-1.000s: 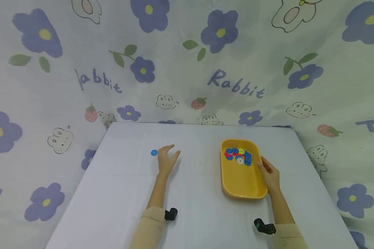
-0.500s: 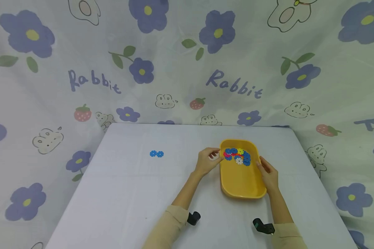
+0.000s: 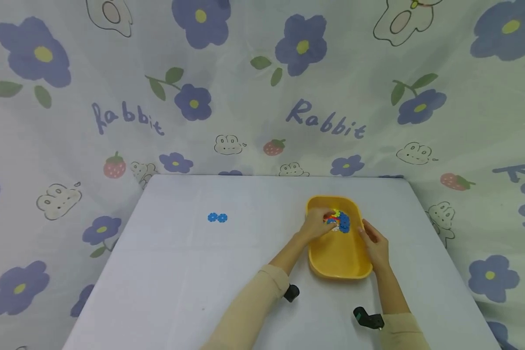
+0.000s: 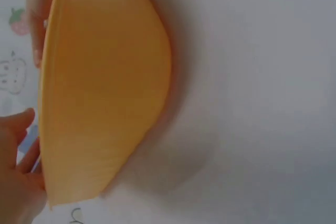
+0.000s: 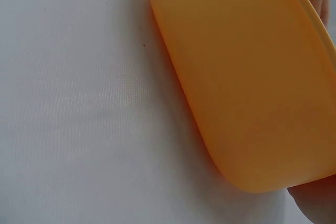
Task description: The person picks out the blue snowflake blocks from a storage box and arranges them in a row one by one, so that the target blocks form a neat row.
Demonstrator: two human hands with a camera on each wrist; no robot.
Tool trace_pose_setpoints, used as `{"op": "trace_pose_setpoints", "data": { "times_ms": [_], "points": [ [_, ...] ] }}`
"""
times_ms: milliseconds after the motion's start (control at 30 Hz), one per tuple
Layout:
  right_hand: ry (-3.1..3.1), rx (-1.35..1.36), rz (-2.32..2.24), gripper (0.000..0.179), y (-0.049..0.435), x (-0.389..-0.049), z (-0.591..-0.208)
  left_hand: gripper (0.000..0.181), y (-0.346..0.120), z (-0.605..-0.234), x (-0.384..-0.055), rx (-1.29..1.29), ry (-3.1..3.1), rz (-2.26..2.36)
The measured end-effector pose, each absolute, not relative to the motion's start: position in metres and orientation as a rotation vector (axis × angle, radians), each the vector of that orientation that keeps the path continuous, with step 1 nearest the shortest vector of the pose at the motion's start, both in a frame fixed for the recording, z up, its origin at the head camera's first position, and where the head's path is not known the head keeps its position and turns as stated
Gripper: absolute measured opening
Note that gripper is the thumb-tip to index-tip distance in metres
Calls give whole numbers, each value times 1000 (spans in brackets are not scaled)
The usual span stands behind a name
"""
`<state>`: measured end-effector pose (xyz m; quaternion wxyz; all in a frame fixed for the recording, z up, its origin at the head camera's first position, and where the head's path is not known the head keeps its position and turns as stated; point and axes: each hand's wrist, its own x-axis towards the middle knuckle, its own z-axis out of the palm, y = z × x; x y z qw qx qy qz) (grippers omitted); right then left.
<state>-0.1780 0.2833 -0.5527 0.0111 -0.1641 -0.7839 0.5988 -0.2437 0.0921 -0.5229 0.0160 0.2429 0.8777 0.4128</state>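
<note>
Left hand [image 3: 317, 223] in yellow tray [image 3: 339, 257], thumb and fingers parted at notched discs [image 3: 344, 222], far end, no grip visible; right hand [image 3: 376, 247] grips tray's side; I'd pinch single disc by edge, keep tray steady; two blue discs [image 3: 222, 218] on counter [image 3: 170, 272]

We count 1 table [image 3: 166, 282], 1 tray [image 3: 338, 262], 2 hands [image 3: 378, 247], 2 sleeves [image 3: 249, 308], 2 cameras [image 3: 368, 319] and 2 loose discs [image 3: 212, 217]; the discs inside the tray [image 3: 344, 222], partly hidden, we cannot number.
</note>
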Motion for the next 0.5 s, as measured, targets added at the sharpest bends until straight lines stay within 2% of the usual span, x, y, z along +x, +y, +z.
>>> {"op": "trace_pose_setpoints", "data": {
  "times_ms": [267, 500],
  "points": [
    [-2444, -528, 1842, 61, 283, -178, -550, 34, 108, -525, -259, 736, 2767, 1056],
    [-2441, -497, 1859, 63, 280, -179, -549, 47, 123, -536, -260, 679, 2766, 822]
  ]
}}
